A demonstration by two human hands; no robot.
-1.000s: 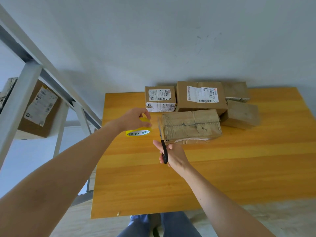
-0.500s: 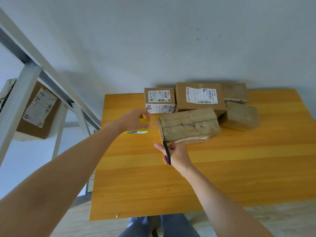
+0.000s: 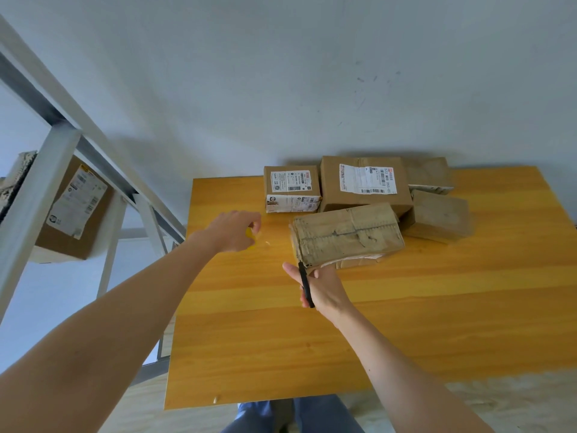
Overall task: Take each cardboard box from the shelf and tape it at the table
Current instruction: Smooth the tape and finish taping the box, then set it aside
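Right hand (image 3: 321, 285) is wrapped around the scissors (image 3: 305, 285), fingers curled over the black handle. The blades look closed, with the tip up by the near-left corner of the front box (image 3: 346, 234), touching it or just short, I can't tell. Left hand (image 3: 232, 231) is off to the left of that box with its fingers curled down over the tape (image 3: 249, 236). Only a sliver of yellow shows under the palm, so it has the roll, but I can't say whether the roll sits on the table (image 3: 406, 323). I see no strip running from roll to box. The front box lies flat near the middle of the table, and wrinkled tape along its top seam makes it look sealed, or close to it. Behind it, against the wall, there's the small box (image 3: 292, 190) and the big box (image 3: 365, 182), both labelled, with the back box (image 3: 429, 175) and the right box (image 3: 440, 215) beside them. That's five on the table, though from here I can't tell which of the back four are taped. Over on the shelf (image 3: 59, 151), the shelf box (image 3: 75, 210) is waiting. By my reckoning the job is well along, with at least that one left to fetch and tape.
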